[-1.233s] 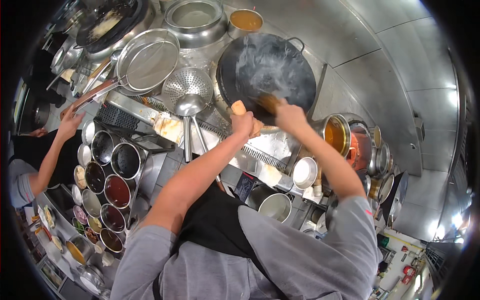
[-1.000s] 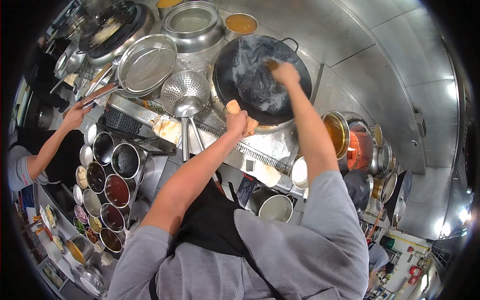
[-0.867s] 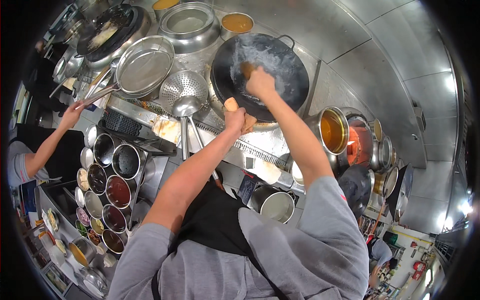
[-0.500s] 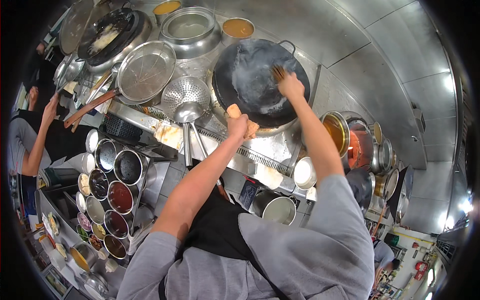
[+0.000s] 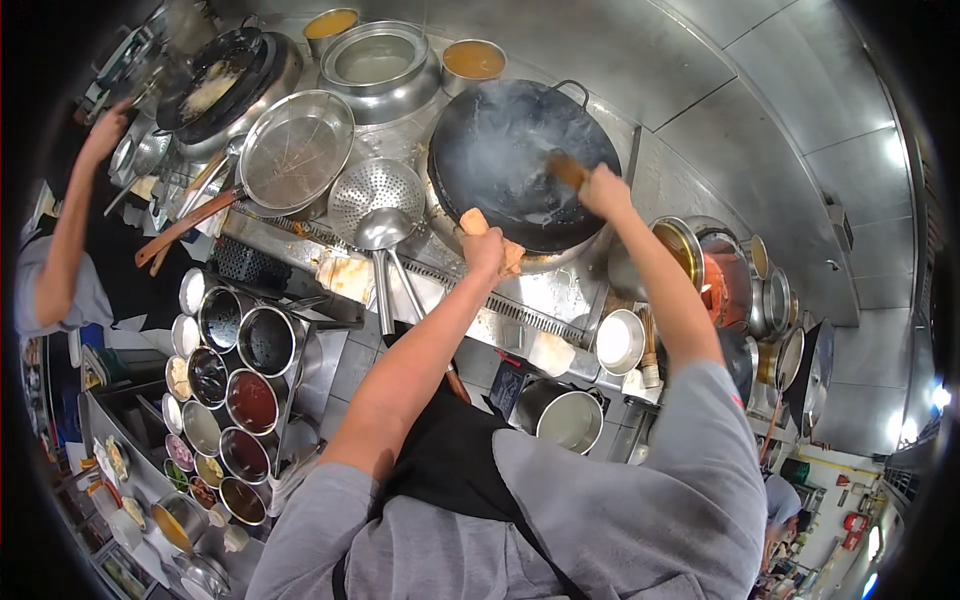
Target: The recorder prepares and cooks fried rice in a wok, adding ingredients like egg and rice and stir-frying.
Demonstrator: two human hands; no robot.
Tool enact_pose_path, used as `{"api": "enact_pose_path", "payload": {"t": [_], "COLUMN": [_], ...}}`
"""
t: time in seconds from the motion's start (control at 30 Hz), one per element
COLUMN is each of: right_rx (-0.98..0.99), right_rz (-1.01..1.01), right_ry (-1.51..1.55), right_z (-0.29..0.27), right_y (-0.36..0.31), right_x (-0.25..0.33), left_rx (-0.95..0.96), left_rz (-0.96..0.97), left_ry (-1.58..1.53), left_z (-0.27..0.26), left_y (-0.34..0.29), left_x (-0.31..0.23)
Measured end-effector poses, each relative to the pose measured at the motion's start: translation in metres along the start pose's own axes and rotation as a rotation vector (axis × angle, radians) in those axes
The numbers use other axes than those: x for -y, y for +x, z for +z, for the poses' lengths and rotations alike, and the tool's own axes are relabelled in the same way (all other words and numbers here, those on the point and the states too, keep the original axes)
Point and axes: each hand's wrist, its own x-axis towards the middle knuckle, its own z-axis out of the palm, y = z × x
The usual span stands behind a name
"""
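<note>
the left hand (image 5: 484, 252) is closed around a folded tan cloth (image 5: 513, 260) at the near rim of a black wok (image 5: 470, 190); what the cloth covers beneath the fingers is hidden. the right hand (image 5: 604, 193) is curled firmly around a brown bristle brush (image 5: 566, 168), which is inside the wok, its far end slightly blurred and pointing toward the middle. (steam hazes much of the wok's inside, so the exact contact of the bristles with the metal cannot be told.) the wok sits on a steel stove (image 5: 545, 292), with a loop handle (image 5: 573, 90) at its far edge.

just left of the wok lies a perforated skimmer (image 5: 370, 185), with a ladle (image 5: 385, 228) resting over its near part. farther left is a round mesh strainer (image 5: 300, 150) with a wooden handle. behind these stand a wide steel pot (image 5: 372, 103) of pale liquid and a smaller pot (image 5: 470, 85) of orange liquid. near the right forearm are a pot of amber liquid (image 5: 628, 270) and a white bowl (image 5: 620, 340). at far left, a co-worker's arm (image 5: 80, 200) reaches up near a second wok (image 5: 255, 95).
</note>
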Motion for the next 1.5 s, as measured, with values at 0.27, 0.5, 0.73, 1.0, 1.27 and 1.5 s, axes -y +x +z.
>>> {"api": "enact_pose_path", "payload": {"t": [0.27, 0.5, 0.73, 1.0, 1.27, 1.5], "right_rx": [-0.054, 0.058, -0.191, -0.139, -0.016, 0.063], "right_rz": [-0.122, -0.249, -0.106, -0.049, 0.097, 0.089], "right_ry": [0.221, 0.297, 0.747, 0.980, 1.299, 1.110], "right_z": [0.022, 0.012, 0.029, 0.040, 0.015, 0.030], "right_y": [-0.021, -0.155, -0.217, -0.216, -0.186, -0.191], "right_x": [0.104, -0.038, -0.086, -0.041, -0.054, -0.013], "left_rx": [0.113, 0.075, -0.077, -0.162, -0.067, -0.068], "left_rz": [0.031, 0.361, 0.591, 0.839, 1.262, 1.305], "left_ry": [0.118, 0.352, 0.841, 0.984, 1.111, 0.999], "left_z": [-0.007, -0.052, -0.050, 0.054, 0.065, 0.001], "left_y": [-0.057, -0.094, -0.084, -0.188, -0.206, -0.169], "left_x": [-0.037, -0.053, -0.076, -0.130, -0.103, -0.095]}}
